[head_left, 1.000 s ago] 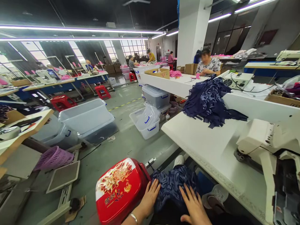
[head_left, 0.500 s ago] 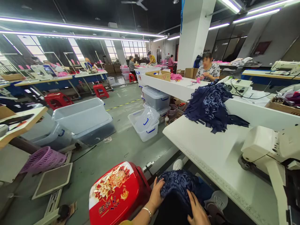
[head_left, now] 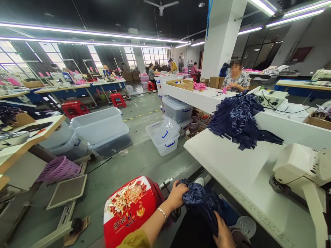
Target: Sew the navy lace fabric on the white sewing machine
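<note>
A bundle of dark blue patterned fabric (head_left: 200, 197) lies over my lap. My left hand (head_left: 178, 193), with a bracelet on its wrist, is closed over the bundle's left end. At the lower right end, my right hand (head_left: 222, 231) grips the same fabric; part of its fingers is hidden behind the cloth. Up on the white sewing table (head_left: 222, 155) rests a large heap of dark blue fabric strips (head_left: 239, 119). A red stool (head_left: 131, 210) with a floral top stands beside my left forearm.
A cream sewing machine (head_left: 300, 165) stands on the table at right. Clear plastic bins (head_left: 100, 129) and a white tub (head_left: 162, 141) sit on the floor. A purple basket (head_left: 60, 168) is at left. Across the table a co-worker (head_left: 236, 79) sits with both hands raised.
My left hand has closed on the fabric and lifted its left end slightly, bunching it. My right hand has shifted a little right and down. The view has turned slightly left.
</note>
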Demonstrator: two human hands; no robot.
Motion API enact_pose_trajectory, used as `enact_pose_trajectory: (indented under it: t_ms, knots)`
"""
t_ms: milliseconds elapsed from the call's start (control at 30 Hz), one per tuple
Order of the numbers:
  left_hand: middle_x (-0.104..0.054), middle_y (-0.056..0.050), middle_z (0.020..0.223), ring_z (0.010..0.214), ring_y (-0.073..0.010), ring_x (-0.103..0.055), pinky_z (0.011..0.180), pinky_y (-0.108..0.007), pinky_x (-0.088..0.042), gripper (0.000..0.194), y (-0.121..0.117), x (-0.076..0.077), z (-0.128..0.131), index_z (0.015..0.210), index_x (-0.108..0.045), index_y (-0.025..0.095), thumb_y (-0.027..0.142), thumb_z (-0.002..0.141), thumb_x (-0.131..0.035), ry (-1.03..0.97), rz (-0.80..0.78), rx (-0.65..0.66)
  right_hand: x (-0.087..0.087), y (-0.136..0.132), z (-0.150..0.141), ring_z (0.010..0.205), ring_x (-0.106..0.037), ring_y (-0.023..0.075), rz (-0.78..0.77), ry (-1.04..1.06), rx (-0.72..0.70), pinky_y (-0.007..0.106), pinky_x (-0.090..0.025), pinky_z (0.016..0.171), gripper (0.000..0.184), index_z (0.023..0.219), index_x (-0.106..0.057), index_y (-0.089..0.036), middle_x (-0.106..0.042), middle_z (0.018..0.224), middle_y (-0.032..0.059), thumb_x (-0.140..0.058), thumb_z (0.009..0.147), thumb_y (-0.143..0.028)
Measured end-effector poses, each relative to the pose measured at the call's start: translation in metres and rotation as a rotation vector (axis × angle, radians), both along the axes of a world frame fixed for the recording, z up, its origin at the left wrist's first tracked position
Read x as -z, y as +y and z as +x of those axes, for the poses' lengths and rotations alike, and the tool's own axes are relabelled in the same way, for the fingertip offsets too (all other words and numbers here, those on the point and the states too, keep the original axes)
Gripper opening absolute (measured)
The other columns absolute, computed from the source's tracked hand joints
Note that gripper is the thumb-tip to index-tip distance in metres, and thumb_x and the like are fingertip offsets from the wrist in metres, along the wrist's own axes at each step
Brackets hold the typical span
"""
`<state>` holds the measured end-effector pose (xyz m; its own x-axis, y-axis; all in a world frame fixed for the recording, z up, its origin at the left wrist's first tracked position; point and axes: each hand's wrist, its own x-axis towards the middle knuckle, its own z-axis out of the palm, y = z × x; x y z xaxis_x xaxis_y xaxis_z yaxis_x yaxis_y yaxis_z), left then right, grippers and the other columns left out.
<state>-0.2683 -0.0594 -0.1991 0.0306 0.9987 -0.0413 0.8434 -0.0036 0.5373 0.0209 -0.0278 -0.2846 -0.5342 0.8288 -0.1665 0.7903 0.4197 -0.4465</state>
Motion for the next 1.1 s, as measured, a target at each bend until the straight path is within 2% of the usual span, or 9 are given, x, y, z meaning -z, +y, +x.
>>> enact_pose_trajectory:
  t_ms: [133, 233, 400, 500, 633, 733, 833, 967, 1100]
  knots:
    - [-0.058, -0.007, 0.134, 0.142, -0.0229, -0.031, 0.119, -0.053, -0.002, 0.046, 0.015, 0.008, 0.002, 0.129, -0.054, 0.022, 0.008, 0.086, -0.046, 0.0, 0.011, -0.004, -0.032, 0.017, 0.011, 0.11, -0.068, 0.0254, -0.119, 0.006, 0.066, 0.031, -0.054, 0.092, 0.062, 0.137, -0.052, -0.008, -0.071, 0.121, 0.0149, -0.046, 0.076, -0.001]
    - [-0.048, -0.009, 0.146, 0.146, -0.0233, -0.025, 0.12, -0.048, -0.009, 0.061, 0.017, 0.027, 0.008, 0.139, -0.045, 0.021, 0.012, 0.079, -0.054, -0.025, -0.076, 0.091, -0.049, 0.024, 0.017, 0.09, -0.075, 0.0329, -0.138, -0.012, 0.122, 0.039, -0.059, 0.077, 0.059, 0.13, -0.061, -0.016, -0.079, 0.094, 0.0098, -0.054, 0.072, -0.009]
    - [-0.03, -0.016, 0.157, 0.145, -0.0354, -0.026, 0.117, -0.055, -0.018, 0.106, 0.001, 0.055, 0.017, 0.15, -0.028, 0.017, 0.02, 0.055, -0.075, -0.064, -0.254, 0.231, -0.062, 0.016, 0.017, 0.088, -0.075, 0.034, -0.155, 0.034, 0.147, 0.038, -0.058, 0.073, 0.053, 0.117, -0.07, -0.024, -0.08, 0.09, 0.0077, -0.061, 0.065, -0.018]
    - [-0.03, -0.01, 0.158, 0.148, -0.0325, -0.019, 0.119, -0.059, -0.007, 0.09, -0.003, 0.055, 0.025, 0.144, -0.037, 0.024, 0.023, 0.061, -0.073, -0.064, -0.208, 0.111, -0.068, 0.016, 0.017, 0.09, -0.075, 0.0316, -0.175, 0.074, 0.145, 0.034, -0.057, 0.075, 0.05, 0.113, -0.071, -0.026, -0.08, 0.092, 0.0058, -0.058, 0.065, -0.02]
    - [-0.05, -0.013, 0.144, 0.143, -0.0296, -0.033, 0.117, -0.057, -0.019, 0.049, 0.0, 0.036, 0.036, 0.124, -0.054, 0.02, 0.028, 0.078, -0.068, -0.052, -0.145, -0.115, -0.074, 0.03, 0.02, 0.093, -0.074, 0.0299, -0.282, 0.137, 0.077, 0.033, -0.056, 0.081, 0.055, 0.115, -0.07, -0.025, -0.08, 0.091, 0.0032, -0.055, 0.062, -0.022]
    - [-0.068, -0.007, 0.111, 0.112, -0.0226, -0.061, 0.104, -0.049, -0.043, 0.025, 0.001, 0.008, 0.029, 0.111, -0.06, 0.017, 0.029, 0.088, -0.062, -0.006, -0.112, -0.194, -0.077, 0.04, 0.015, 0.099, -0.072, 0.0311, -0.256, 0.169, 0.047, 0.036, -0.056, 0.088, 0.054, 0.117, -0.067, -0.022, -0.078, 0.1, 0.0066, -0.056, 0.065, -0.03]
    - [-0.067, -0.003, 0.096, 0.09, -0.0177, -0.065, 0.082, -0.038, -0.053, 0.023, 0.004, -0.04, -0.003, 0.103, -0.062, 0.016, 0.036, 0.092, -0.06, 0.096, -0.075, -0.239, -0.084, 0.044, 0.003, 0.115, -0.064, 0.0343, -0.05, 0.252, 0.028, 0.045, -0.051, 0.099, 0.057, 0.126, -0.058, -0.014, -0.068, 0.123, 0.0176, -0.051, 0.078, -0.044]
    - [-0.064, -0.004, 0.103, 0.094, -0.0184, -0.062, 0.084, -0.039, -0.052, 0.023, 0.003, -0.129, -0.069, 0.107, -0.061, 0.018, 0.037, 0.094, -0.057, 0.336, 0.0, -0.348, -0.095, 0.038, -0.01, 0.125, -0.055, 0.0388, 0.11, 0.336, -0.013, 0.055, -0.05, 0.099, 0.062, 0.137, -0.045, -0.012, -0.056, 0.137, 0.0238, -0.042, 0.09, -0.052]
    - [-0.062, -0.005, 0.105, 0.096, -0.0201, -0.06, 0.087, -0.041, -0.049, 0.024, -0.016, -0.218, -0.127, 0.113, -0.057, 0.017, 0.032, 0.095, -0.055, 0.618, 0.039, -0.503, -0.083, 0.035, 0.0, 0.125, -0.056, 0.0347, -0.037, 0.414, -0.049, 0.046, -0.053, 0.099, 0.06, 0.139, -0.042, -0.01, -0.054, 0.138, 0.0245, -0.04, 0.093, -0.049]
